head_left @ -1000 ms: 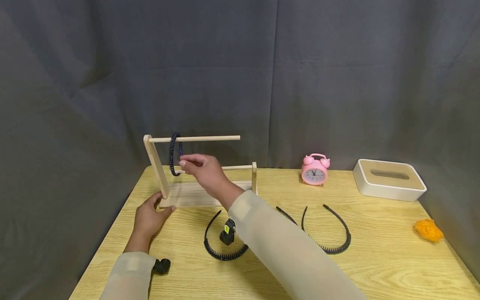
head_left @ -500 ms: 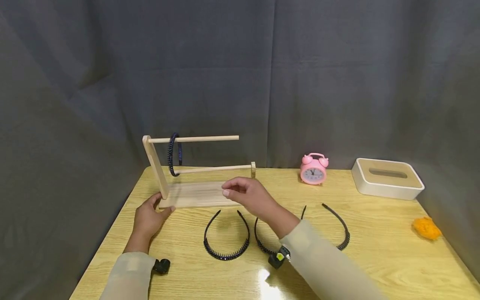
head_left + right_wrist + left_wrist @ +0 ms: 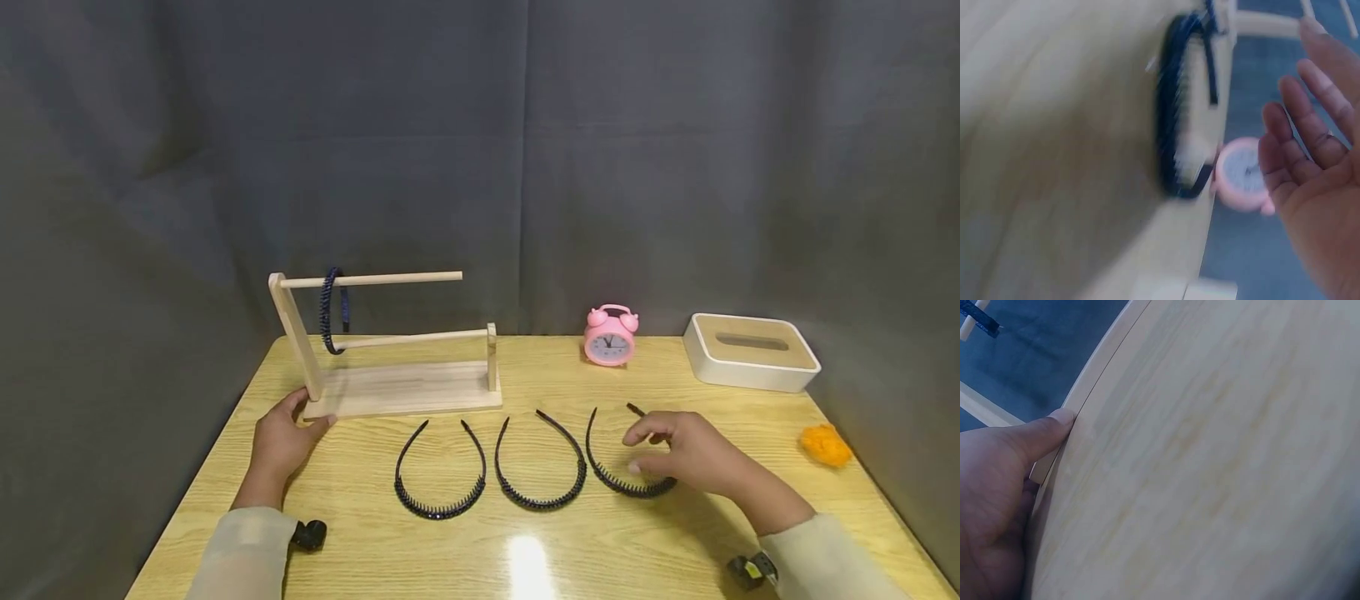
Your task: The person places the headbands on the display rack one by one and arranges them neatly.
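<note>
My left hand (image 3: 281,442) grips the near left corner of a wooden rack (image 3: 412,389), thumb along the front edge of its base; the left wrist view shows the thumb (image 3: 1050,432) on that edge. A dark toothed headband (image 3: 326,312) hangs over the rack's upper rod, near the upright. Over at the right, my right hand (image 3: 693,450) hovers with loosely bent fingers above a black toothed headband (image 3: 622,485), hiding part of it. Nothing is between those fingers. In the right wrist view this headband (image 3: 1166,119) is blurred beside the palm.
Two more black headbands lie in the row, one in the middle (image 3: 542,504) and one at left (image 3: 438,511). Behind them stands a pink alarm clock (image 3: 609,343). A white tissue box (image 3: 750,371) and an orange fluffy bundle (image 3: 825,446) are on the right.
My right hand has let go of the headband hanging on the rack and swept right to the rightmost headband on the table. The left hand stays at the rack's corner.
</note>
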The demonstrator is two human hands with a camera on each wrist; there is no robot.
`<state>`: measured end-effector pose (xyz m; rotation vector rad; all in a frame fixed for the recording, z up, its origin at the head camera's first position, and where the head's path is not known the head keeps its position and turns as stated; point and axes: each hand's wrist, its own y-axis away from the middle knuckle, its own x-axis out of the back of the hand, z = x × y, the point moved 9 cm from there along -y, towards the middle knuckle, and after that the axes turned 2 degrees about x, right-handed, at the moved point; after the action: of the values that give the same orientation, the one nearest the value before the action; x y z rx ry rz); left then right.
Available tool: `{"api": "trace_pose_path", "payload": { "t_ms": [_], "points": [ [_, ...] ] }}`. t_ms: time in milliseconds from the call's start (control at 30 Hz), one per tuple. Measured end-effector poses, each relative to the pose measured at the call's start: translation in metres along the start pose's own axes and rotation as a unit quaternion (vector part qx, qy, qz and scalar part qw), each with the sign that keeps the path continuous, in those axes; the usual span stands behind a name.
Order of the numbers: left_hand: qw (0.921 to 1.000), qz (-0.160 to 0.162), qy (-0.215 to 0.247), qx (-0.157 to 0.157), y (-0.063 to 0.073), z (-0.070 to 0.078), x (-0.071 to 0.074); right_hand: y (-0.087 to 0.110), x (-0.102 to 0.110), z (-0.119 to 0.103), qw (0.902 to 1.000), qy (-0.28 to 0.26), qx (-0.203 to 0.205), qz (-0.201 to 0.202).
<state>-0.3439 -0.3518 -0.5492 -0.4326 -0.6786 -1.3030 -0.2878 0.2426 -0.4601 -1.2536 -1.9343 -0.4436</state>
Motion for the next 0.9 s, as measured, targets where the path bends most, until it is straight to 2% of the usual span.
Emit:
{"api": "trace_pose_path", "payload": {
  "t_ms": [67,167,367,467,733,900],
  "points": [
    [1.0,-0.003,-0.002,0.003,0.001,-0.001,0.001,0.013,0.005,0.009,0.9987,0.05,0.0,-0.009],
    [0.9999,-0.008,-0.006,0.005,0.001,-0.003,0.0,0.026,0.004,0.016,0.9949,0.094,0.019,-0.031],
    [1.0,-0.006,-0.005,0.004,0.0,-0.004,0.0,0.037,-0.009,0.017,0.9827,0.144,0.083,-0.083],
    [1.0,-0.006,-0.003,0.003,-0.001,-0.003,-0.001,0.038,-0.013,0.019,0.9789,0.157,0.091,-0.094],
    [1.0,-0.003,-0.004,-0.005,-0.001,0.001,0.002,0.035,-0.014,0.015,0.972,0.178,0.128,-0.084],
    [0.9999,-0.009,0.0,-0.004,0.002,-0.001,0.002,0.033,-0.013,0.011,0.9735,0.173,0.144,-0.039]
  ]
}}
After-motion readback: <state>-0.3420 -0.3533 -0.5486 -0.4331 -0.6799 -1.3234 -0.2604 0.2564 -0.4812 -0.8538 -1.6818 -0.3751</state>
